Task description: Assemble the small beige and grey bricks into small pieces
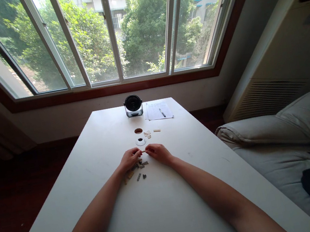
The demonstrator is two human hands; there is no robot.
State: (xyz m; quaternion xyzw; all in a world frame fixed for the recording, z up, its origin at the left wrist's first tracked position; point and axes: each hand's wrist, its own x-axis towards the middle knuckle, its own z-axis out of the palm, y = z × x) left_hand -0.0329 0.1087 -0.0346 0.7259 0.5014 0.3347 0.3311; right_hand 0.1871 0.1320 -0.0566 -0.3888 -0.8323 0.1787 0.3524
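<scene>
My left hand (131, 158) and my right hand (157, 152) meet over the middle of the table, fingers closed. Between their fingertips they pinch a small, thin, light-coloured piece (143, 151), each hand at one end; its exact kind is too small to make out. Just below my left hand lie several small dark grey pieces (139, 176) and a few tan ones (130, 174), which look like toy building bricks. Past my hands are a loose group of beige pieces (147, 134) and a short, studded-looking tan strip (157, 131).
The white table (160, 211) has a round hole (138, 131), with a ring-shaped cover (141, 142) nearer my hands. A small black fan (133, 103) stands at the far edge, beside paper (154, 112) with a pen (162, 112) on it. A pale sofa (256, 146) is at the right.
</scene>
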